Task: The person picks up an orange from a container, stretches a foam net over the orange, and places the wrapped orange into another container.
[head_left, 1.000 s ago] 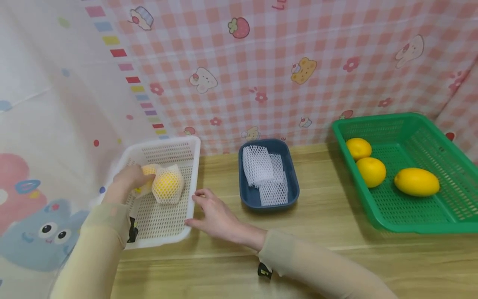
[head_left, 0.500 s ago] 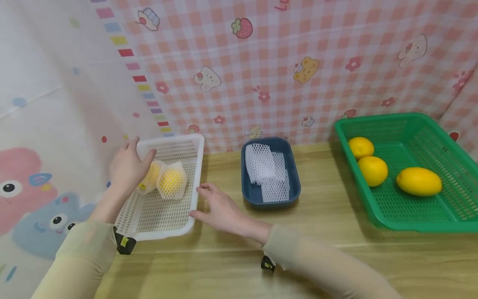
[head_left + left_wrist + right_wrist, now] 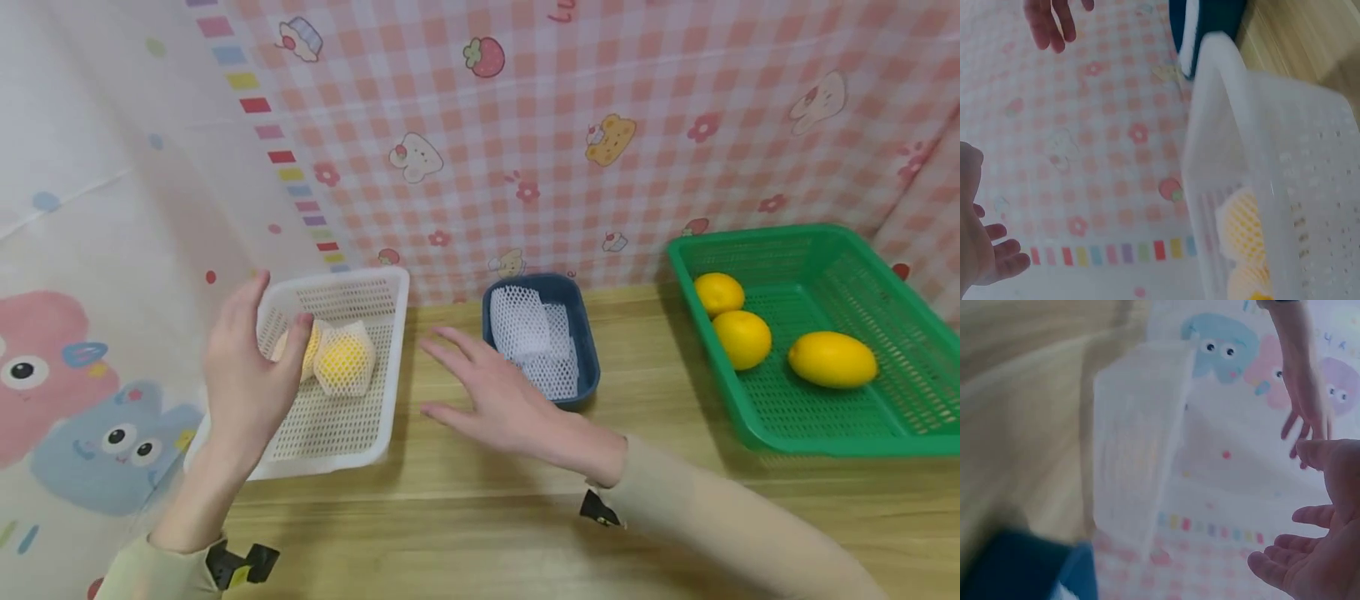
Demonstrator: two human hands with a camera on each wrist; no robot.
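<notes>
My left hand [image 3: 251, 371] is raised over the left side of the white basket [image 3: 397, 358], fingers extended, holding nothing. Inside that basket lie two yellow fruits in pale foam nets; the right one [image 3: 345, 364] shows whole, while the left netted fruit [image 3: 310, 350] is partly hidden by my thumb. Between the white basket and the small navy tray [image 3: 588, 342] my right hand [image 3: 502, 396] hovers with spread fingers and nothing in it. Several white foam net sleeves [image 3: 517, 321] rest in the tray, whose lower left part my right hand covers.
On the right stands a green basket [image 3: 787, 446] with an oval lemon-like fruit [image 3: 832, 360] and two rounder yellow fruits [image 3: 741, 340] inside. A checked cloth [image 3: 480, 167] hangs behind the wooden table [image 3: 420, 533].
My left hand has come off the netted fruit, rising and opening. My right hand has left the white basket's rim and moved right, toward the navy tray.
</notes>
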